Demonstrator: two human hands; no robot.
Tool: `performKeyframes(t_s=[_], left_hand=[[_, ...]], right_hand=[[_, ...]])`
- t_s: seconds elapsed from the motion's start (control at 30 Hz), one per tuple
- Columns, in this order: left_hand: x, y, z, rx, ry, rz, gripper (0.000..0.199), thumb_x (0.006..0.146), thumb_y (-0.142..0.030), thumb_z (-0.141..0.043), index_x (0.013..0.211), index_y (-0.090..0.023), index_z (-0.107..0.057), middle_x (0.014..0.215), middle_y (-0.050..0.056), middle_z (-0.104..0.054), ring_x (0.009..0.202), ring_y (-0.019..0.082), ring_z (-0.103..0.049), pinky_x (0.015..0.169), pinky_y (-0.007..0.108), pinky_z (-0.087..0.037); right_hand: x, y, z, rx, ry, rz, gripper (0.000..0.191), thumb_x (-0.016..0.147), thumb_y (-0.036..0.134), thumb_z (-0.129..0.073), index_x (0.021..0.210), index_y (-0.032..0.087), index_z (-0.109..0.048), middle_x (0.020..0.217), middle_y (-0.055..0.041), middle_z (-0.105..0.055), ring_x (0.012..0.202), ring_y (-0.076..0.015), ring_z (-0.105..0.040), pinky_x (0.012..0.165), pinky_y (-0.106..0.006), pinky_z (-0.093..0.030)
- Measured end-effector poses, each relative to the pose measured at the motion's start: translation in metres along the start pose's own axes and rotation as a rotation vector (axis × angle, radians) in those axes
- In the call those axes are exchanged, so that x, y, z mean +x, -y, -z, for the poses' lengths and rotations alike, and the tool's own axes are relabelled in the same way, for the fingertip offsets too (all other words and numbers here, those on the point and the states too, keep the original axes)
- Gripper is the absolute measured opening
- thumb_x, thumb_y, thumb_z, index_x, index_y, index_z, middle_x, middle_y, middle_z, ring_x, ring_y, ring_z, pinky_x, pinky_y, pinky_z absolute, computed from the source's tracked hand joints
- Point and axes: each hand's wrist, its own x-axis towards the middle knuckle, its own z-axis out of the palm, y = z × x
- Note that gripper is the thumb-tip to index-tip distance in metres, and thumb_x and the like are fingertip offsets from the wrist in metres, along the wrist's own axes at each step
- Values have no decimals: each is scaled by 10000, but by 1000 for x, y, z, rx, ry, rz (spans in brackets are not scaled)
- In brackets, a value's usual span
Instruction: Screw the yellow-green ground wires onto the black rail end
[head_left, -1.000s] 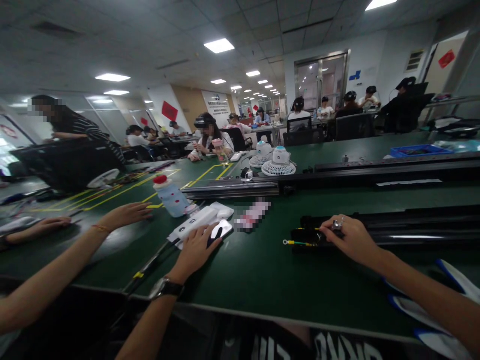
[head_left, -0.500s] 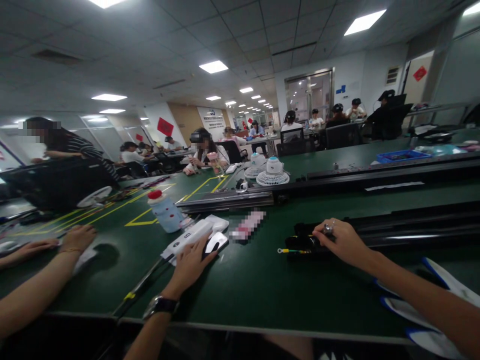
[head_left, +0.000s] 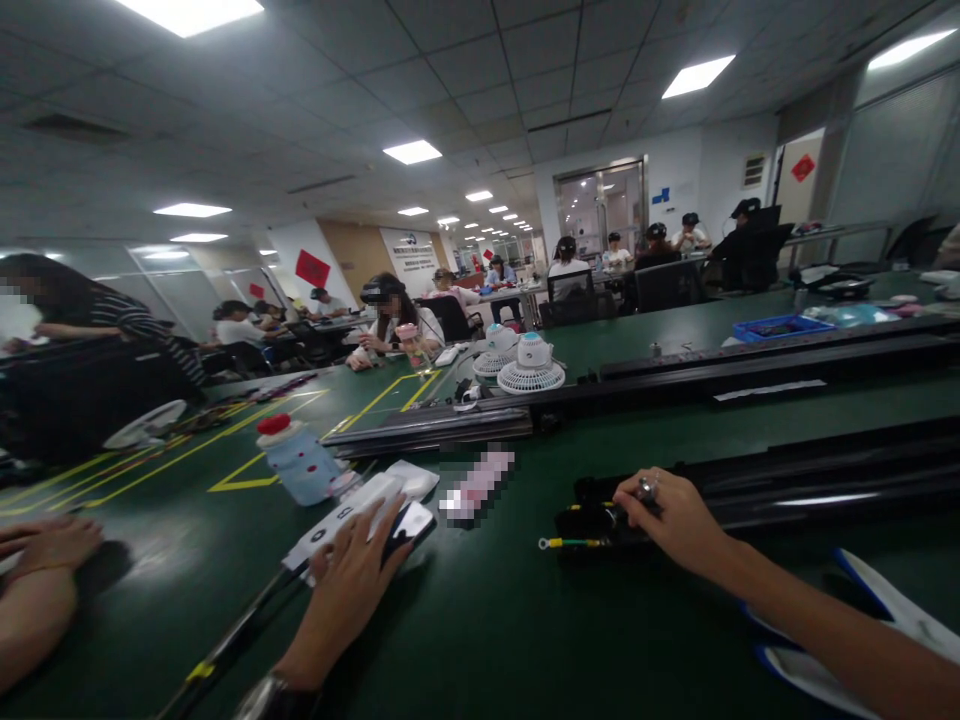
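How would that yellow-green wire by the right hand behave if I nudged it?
The yellow-green wire would probably flex rather than snap, as it looks thin and sleeved. It seems fairly springy, since it juts out nearly straight past the end of the black bar. Its ring end might catch on things, being an open loop.

Red-topped bottle (head_left: pixel 300 468); two white fans (head_left: pixel 531 372); blue tray (head_left: pixel 744 333) rightward.
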Motion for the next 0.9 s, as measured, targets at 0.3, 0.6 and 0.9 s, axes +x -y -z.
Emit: performKeyframes(t_s=[0.3,0.6,0.9], left_hand=[[121,-145,11,-546,-54,-401,266,996,-301,-459,1223,-252,-589,1210,55,-617,1168,226,-527,1036,423,-414],[168,-232,-53,-732,16,-533,257,990,-292,-496,1226,-227,-577,1199,58,-608,1149,204,-528,1046,413,-424],[155,-235,-67,-739,108,-616,265,969,-239,-528,1227,-251,-588,1184,48,-609,1136,208,-525,1012,409,-442]], right_hand=[[7,2,2,152,-15,-208,241,982,337,-518,845,214,-674,667,30,-668,659,-160,-652,688,-296,-466],[14,0,10,270,-83,-292,271,972,332,-534,773,199,-659,630,30,-651,607,-133,-633,639,-256,-458],[12,-3,14,283,-79,-437,310,972,407,-535,781,203,-668,621,22,-667,601,-137,-643,621,-246,-474]])
